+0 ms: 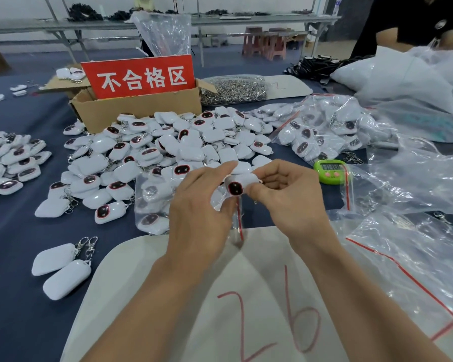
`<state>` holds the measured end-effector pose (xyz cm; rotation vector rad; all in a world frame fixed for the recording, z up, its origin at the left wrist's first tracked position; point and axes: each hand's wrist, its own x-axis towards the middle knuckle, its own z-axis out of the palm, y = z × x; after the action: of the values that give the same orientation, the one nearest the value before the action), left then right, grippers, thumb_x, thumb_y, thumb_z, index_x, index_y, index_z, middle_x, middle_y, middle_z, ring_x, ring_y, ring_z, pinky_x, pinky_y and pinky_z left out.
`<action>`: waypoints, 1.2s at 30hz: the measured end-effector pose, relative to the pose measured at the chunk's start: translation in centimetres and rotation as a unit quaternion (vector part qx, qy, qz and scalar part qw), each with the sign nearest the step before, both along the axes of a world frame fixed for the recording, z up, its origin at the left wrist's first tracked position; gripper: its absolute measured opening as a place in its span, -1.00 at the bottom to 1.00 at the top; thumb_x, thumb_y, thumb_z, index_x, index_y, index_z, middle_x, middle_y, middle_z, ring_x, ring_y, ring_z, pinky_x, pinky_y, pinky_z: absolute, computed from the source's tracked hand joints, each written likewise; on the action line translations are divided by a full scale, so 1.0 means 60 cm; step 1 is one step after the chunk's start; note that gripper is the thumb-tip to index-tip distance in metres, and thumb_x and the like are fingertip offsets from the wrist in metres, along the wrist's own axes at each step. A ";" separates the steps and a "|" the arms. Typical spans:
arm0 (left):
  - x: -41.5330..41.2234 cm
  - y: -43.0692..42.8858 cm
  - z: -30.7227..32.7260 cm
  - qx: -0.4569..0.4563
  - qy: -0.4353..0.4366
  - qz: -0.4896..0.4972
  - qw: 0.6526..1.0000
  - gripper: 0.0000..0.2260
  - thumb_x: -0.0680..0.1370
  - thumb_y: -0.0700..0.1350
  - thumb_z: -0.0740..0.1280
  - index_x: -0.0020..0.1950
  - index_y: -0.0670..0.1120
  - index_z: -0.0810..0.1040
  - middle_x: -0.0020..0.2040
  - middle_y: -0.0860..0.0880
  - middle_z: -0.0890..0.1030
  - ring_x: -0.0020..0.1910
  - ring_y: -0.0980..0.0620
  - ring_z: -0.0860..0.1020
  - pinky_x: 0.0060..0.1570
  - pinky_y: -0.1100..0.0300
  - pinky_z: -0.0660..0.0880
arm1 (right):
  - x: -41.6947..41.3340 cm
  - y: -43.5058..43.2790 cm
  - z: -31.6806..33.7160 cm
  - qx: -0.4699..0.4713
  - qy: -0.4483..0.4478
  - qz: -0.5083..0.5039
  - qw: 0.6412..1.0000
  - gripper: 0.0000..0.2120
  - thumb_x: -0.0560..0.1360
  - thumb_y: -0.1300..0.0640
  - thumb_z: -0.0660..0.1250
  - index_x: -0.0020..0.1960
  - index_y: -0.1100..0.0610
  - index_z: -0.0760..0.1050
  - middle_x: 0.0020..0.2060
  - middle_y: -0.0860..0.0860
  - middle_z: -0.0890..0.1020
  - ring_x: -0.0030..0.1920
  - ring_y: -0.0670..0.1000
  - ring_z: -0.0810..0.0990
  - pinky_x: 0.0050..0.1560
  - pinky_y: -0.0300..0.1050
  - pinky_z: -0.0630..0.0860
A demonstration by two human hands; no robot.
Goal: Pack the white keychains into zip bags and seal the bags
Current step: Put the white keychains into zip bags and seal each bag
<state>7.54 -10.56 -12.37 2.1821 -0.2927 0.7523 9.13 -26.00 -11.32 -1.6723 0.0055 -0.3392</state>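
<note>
Both hands meet above the near middle of the table. My left hand (202, 205) and my right hand (285, 194) together grip white keychains (236, 185), one showing its dark face, at the mouth of a clear zip bag (237, 223) with a red strip that hangs down between the hands. A big heap of loose white keychains (168, 150) lies just beyond. A filled zip bag (152, 202) lies flat to the left of my left hand.
A cardboard box (136, 108) with a red sign stands behind the heap. Packed bags (322, 129) lie at right, empty zip bags (408, 246) near right, a green timer (330, 171) between. Two keychains (60, 270) lie near left. A white sheet (246, 296) marked 26 lies below.
</note>
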 end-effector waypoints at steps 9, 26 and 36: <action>0.005 0.002 -0.002 0.014 -0.016 -0.068 0.997 -0.68 0.54 -0.08 0.47 0.28 0.16 0.64 0.01 0.44 0.54 0.09 0.28 0.47 0.16 0.51 0.30 | -0.007 -0.002 0.019 0.097 0.106 0.083 0.986 -0.88 0.54 0.23 0.42 -0.12 0.22 0.72 -0.33 0.16 0.61 -0.39 0.03 0.43 -0.38 -0.19 0.37; 0.001 0.001 -0.007 -0.046 0.062 -0.077 0.994 -0.56 0.45 0.12 0.50 0.32 0.28 0.53 -0.17 0.36 0.61 -0.12 0.32 0.57 -0.14 0.53 0.37 | -0.009 -0.009 0.016 0.044 0.102 0.068 0.992 -0.67 0.56 0.15 0.42 -0.26 0.37 0.52 -0.48 0.08 0.50 -0.50 -0.04 0.34 -0.45 -0.24 0.29; -0.002 0.000 -0.008 -0.039 0.049 -0.090 0.994 -0.65 0.55 0.11 0.39 0.32 0.09 0.63 -0.20 0.23 0.61 -0.16 0.25 0.56 -0.13 0.44 0.39 | -0.013 -0.007 0.022 0.060 0.133 0.063 0.987 -0.57 0.61 0.10 0.35 -0.44 0.08 0.58 -0.55 0.06 0.45 -0.57 -0.06 0.32 -0.54 -0.26 0.22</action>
<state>7.43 -10.57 -12.83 2.0785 -0.3971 0.5454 8.36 -26.43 -9.97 -1.5787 0.1165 -0.0191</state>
